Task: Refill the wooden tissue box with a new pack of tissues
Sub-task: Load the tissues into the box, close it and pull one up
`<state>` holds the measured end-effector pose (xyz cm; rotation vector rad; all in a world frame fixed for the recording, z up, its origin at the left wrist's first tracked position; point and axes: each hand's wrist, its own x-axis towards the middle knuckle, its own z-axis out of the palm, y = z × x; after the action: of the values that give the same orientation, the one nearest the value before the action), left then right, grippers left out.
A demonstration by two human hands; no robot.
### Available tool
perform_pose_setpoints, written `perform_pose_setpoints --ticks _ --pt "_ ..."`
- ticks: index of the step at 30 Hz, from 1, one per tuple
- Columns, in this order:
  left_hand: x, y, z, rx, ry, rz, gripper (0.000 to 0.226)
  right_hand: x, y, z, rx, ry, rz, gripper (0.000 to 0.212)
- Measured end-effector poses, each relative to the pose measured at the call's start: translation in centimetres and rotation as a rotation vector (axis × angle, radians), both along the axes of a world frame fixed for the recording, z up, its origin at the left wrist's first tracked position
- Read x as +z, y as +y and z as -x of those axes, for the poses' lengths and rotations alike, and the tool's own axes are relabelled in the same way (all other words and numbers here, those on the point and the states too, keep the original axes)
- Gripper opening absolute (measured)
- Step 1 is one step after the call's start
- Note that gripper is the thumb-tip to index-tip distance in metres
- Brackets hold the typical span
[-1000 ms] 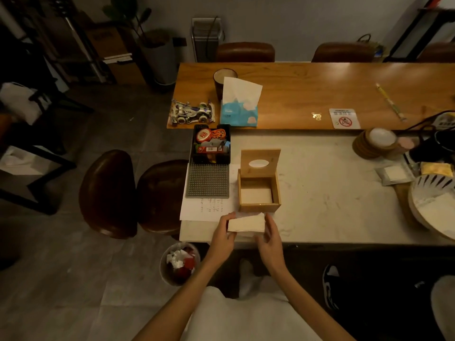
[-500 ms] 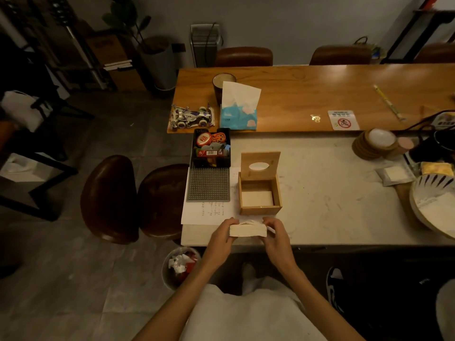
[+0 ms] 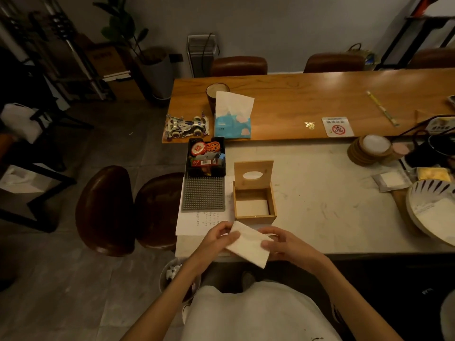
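The left hand [image 3: 216, 238] and the right hand [image 3: 283, 244] both pinch a white stack of tissues [image 3: 247, 244], tilted, just over the near edge of the table [image 3: 320, 205]; the box [image 3: 254, 201] sits just past it with its lid [image 3: 253, 173] standing up; some white tissues already lie inside, so I think the job is partly done; this stack must still go in; the table right of the box is bare, and a paper [image 3: 197, 222] lies left.

Dim room: grey wall [image 3: 295, 25], tiled floor [image 3: 61, 279], brown chairs [image 3: 104, 210].
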<state>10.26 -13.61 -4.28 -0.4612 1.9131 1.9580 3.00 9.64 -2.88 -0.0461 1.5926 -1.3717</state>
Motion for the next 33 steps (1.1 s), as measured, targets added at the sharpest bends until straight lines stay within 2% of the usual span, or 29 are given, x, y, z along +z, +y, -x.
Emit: perform_pose_setpoints --ticks 3,5,10,14,16,18,24,26,28,30,31,33 --pt "1.4 0.6 1.4 -0.108 0.089 0.000 0.034 0.5 -0.2 1.4 0.232 0.286 -0.120 0.068" --pt "2.3 0.8 2.3 -0.171 0.145 0.014 0.036 1.3 -1.0 2.3 0.328 0.381 -0.107 0.068" --pt "3.3 0.9 3.8 -0.273 0.216 0.079 0.026 2.1 -1.3 4.2 0.403 0.487 -0.144 0.065" --pt "3.7 0.4 4.1 -0.291 0.240 0.094 0.028 2.2 -1.1 4.9 0.459 0.545 -0.208 0.045" --pt "3.9 0.2 4.1 -0.259 0.230 0.055 0.032 2.7 -1.3 5.2 0.486 0.617 -0.260 0.047" --pt "3.9 -0.1 4.3 -0.223 0.217 0.007 0.034 3.2 -1.7 5.3 0.468 0.649 -0.228 0.052" --pt "3.4 0.3 5.5 -0.134 0.169 0.013 0.024 4.1 -2.1 6.7 0.386 0.586 -0.156 0.035" --pt "2.7 1.2 5.9 0.017 0.160 0.077 0.020 3.2 -1.0 7.2 0.215 0.417 -0.098 0.034" --pt "1.5 1.7 6.4 0.307 0.131 0.128 0.015 1.9 0.5 7.4 -0.029 0.111 0.052 0.049" --pt "0.3 1.5 6.7 0.456 0.102 0.264 0.015 0.8 1.8 7.6 -0.166 -0.102 0.195 0.071" --pt "-0.2 1.2 6.7 0.425 0.064 0.305 0.019 0.5 2.1 7.7 -0.178 -0.136 0.229 0.080" --pt "-0.6 0.9 6.6 0.266 -0.034 0.225 0.033 1.0 1.9 8.1 -0.136 -0.117 0.226 0.090"
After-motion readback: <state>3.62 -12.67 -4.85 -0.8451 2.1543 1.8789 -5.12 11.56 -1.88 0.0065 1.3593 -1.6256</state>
